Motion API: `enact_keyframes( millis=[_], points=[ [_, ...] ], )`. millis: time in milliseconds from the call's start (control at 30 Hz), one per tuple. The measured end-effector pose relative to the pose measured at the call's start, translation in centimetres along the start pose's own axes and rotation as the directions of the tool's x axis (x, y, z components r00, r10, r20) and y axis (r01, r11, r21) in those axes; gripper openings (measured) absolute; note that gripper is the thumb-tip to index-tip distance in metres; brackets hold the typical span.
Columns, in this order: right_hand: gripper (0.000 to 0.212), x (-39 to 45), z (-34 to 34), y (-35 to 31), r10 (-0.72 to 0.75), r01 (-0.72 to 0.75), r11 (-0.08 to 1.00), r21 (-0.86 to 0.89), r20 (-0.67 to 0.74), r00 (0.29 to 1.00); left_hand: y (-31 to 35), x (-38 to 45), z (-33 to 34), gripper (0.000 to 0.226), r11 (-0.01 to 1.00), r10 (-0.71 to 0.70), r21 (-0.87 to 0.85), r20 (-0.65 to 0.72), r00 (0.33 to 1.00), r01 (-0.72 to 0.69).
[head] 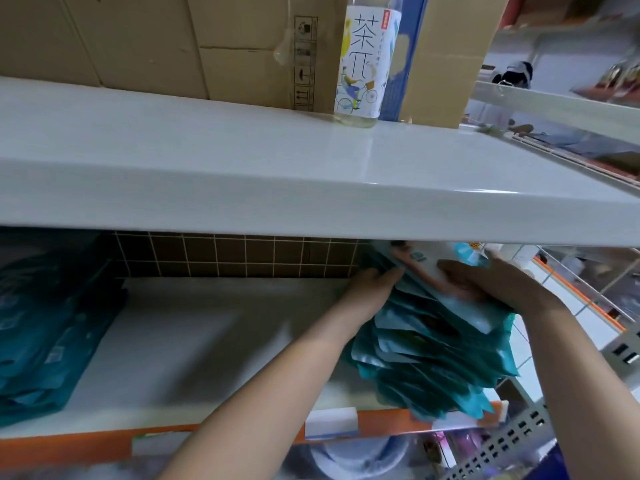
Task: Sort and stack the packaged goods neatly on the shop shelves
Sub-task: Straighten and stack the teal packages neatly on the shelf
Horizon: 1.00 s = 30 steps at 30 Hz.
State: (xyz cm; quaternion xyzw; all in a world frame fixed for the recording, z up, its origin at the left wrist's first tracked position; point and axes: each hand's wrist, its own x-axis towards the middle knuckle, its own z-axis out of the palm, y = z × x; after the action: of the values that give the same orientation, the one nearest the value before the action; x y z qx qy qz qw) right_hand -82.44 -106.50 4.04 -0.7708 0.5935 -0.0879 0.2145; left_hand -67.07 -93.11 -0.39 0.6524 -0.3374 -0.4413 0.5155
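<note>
1. A fanned stack of teal packets (433,348) stands at the right end of the lower shelf (194,337), leaning over its orange front edge.
2. The left hand (370,289) presses flat against the stack's left side, fingers straight; the right hand (491,282) lies over the top packets, fingers curled round them.
3. A second teal pile (48,323) lies at the shelf's left end, well apart.
4. On the upper shelf (277,174) a tea bottle (367,60) stands upright before cardboard boxes (166,39).

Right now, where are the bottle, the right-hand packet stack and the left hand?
bottle (363,60), head view, label middle
packet stack (433,358), head view, teal front edges
left hand (369,289), head view, back of hand
</note>
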Motion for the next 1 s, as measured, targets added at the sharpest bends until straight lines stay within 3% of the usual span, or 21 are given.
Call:
enact_keyframes(
  millis=[100, 233, 400, 533, 633, 700, 900, 1000],
  points=[
    [0.076, -0.4, 0.0, -0.8, 0.014, -0.014, 0.999, 0.029, 0.02, 1.0, -0.1, 0.2, 0.2, 0.055, 0.997, -0.024, -0.073, 0.007, 1.0, 0.024],
    [0.064, -0.8, 0.3, -1.1, 0.055, -0.065, 0.989, 0.135, 0.079, 0.995, 0.6, 0.3, -0.2, 0.05, 0.979, -0.117, -0.165, 0.036, 0.993, 0.121],
    [0.073, -1.3, 0.6, -1.4, 0.104, -0.111, 0.974, 0.199, 0.045, 0.994, 1.3, 0.2, -0.5, 0.025, 0.981, -0.138, -0.133, 0.046, 0.989, 0.143],
    [0.076, -1.4, 0.8, -1.7, 0.061, -0.066, 0.968, 0.243, 0.026, 0.998, 1.1, -0.2, -1.1, 0.02, 0.968, -0.143, -0.201, 0.058, 0.988, 0.152],
    [0.05, -1.9, 1.3, -2.5, -0.045, 0.04, 0.941, 0.336, 0.007, 0.999, 0.6, -0.1, -1.7, 0.032, 0.946, -0.144, -0.286, 0.055, 0.988, 0.153],
    [0.039, -2.2, 1.6, -3.2, -0.116, 0.117, 0.911, 0.395, -0.028, 0.993, 0.3, 0.0, -2.3, 0.024, 0.927, -0.133, -0.347, 0.055, 0.99, 0.144],
    [0.015, -4.3, 2.5, -6.0, -0.174, 0.139, 0.726, 0.673, -0.016, 0.985, -0.3, -1.3, -5.4, 0.018, 0.906, -0.006, -0.422, -0.088, 0.996, -0.032],
    [0.023, -5.6, 4.2, -8.4, -0.224, 0.163, 0.685, 0.71, -0.008, 0.975, -1.3, -2.5, -9.1, 0.02, 0.901, 0.074, -0.405, -0.206, 0.976, -0.154]
  ],
)
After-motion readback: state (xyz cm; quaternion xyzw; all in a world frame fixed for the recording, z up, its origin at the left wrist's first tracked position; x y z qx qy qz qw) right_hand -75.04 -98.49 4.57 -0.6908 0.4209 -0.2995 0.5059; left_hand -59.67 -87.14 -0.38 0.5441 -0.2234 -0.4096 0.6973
